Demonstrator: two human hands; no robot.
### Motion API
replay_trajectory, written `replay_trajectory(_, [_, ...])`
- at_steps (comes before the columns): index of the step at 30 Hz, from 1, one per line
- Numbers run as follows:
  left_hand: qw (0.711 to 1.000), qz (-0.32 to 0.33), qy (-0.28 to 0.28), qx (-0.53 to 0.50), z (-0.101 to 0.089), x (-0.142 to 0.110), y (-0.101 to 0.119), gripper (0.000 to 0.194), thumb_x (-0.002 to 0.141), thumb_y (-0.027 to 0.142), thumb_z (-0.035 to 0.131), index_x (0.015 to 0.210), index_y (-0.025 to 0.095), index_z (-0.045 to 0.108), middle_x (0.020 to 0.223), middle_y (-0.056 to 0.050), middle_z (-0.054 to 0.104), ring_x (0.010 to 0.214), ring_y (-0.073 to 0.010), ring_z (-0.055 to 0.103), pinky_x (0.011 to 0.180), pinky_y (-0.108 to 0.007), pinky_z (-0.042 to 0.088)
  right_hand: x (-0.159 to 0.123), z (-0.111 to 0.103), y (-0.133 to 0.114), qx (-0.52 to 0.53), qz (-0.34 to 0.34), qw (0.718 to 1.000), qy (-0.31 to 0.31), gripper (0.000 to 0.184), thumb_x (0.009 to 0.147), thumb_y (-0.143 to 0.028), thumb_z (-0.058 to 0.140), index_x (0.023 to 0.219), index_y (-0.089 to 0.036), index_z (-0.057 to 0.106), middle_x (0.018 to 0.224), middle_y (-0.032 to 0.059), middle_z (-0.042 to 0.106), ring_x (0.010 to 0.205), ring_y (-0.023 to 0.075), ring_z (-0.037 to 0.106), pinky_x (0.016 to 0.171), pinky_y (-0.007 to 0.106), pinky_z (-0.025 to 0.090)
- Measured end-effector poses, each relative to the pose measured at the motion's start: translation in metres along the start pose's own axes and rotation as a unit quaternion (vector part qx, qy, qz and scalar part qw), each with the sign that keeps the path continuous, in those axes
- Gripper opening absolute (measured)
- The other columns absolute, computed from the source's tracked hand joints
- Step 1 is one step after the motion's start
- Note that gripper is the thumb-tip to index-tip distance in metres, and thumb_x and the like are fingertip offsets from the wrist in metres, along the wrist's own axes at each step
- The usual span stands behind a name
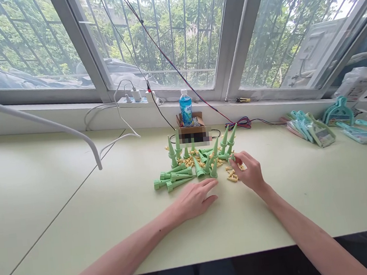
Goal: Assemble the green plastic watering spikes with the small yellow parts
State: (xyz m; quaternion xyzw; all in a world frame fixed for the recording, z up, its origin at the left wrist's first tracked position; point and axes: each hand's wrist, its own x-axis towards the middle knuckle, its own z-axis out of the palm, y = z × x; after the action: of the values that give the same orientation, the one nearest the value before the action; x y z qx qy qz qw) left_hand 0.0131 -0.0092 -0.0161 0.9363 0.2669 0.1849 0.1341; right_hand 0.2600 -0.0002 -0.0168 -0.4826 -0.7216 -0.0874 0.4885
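Green plastic spikes (199,166), mixed lot: placed at the middle of the pale green surface (114,230), some stood upright with tips raised, others laid flat, mainly at the left of the cluster. Yellow pegs (232,177): scattered among the spikes and in 1 loose group near the right hand (251,172). Right hand: held over the right edge of the cluster, its thumb and fingers clamped on 1 small green piece (231,159). Left hand (192,200): laid palm down just in front of the spikes, its thumb spread apart from the other fingers.

Behind the cluster: 1 bottle of blue liquid (186,109), stood upright at 1 open cardboard box (199,119). To the right of the box: 1 coil of red and blue cable (242,122). Farther right: plastic-wrapped dustpans (321,133). On the windowsill: 1 white power strip (131,102).
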Motion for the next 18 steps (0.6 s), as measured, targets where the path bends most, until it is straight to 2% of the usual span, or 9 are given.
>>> replay_trajectory(5, [1.000, -0.016, -0.021, 0.008, -0.0025, 0.0021, 0.0030, 0.041, 0.099, 0.031, 0.050, 0.139, 0.021, 0.051, 0.143, -0.008, 0.057, 0.113, -0.0283, 0.067, 0.090, -0.038, 0.053, 0.0006, -0.0048, -0.0036, -0.002, 0.011, 1.000, 0.021, 0.017, 0.095, -0.026, 0.054, 0.079, -0.021, 0.055, 0.066, -0.0011, 0.050, 0.058, 0.0149, 0.047, 0.060, 0.028, 0.044])
replay_trajectory(13, [1.000, 0.007, -0.005, 0.002, 0.0003, 0.0048, 0.0018, 0.041, 0.098, 0.033, 0.053, 0.138, 0.021, 0.054, 0.140, -0.009, 0.061, 0.114, -0.0271, 0.067, 0.089, -0.036, 0.053, -0.0006, -0.0036, -0.0036, 0.046, 0.075, 0.996, 0.003, 0.026, 0.095, -0.035, 0.055, 0.073, -0.021, 0.052, 0.060, -0.0020, 0.052, 0.053, 0.0130, 0.047, 0.054, 0.025, 0.043])
replay_trajectory(18, [1.000, 0.008, 0.020, -0.005, 0.0033, 0.0068, 0.0000, 0.028, 0.099, 0.032, 0.050, 0.121, 0.020, 0.064, 0.122, -0.008, 0.070, 0.100, -0.0241, 0.071, 0.082, -0.033, 0.054, -0.0014, -0.0059, -0.0065, 0.091, 0.119, 0.989, -0.016, 0.031, 0.097, -0.037, 0.048, 0.071, -0.021, 0.051, 0.060, -0.0017, 0.055, 0.052, 0.0124, 0.050, 0.051, 0.024, 0.042])
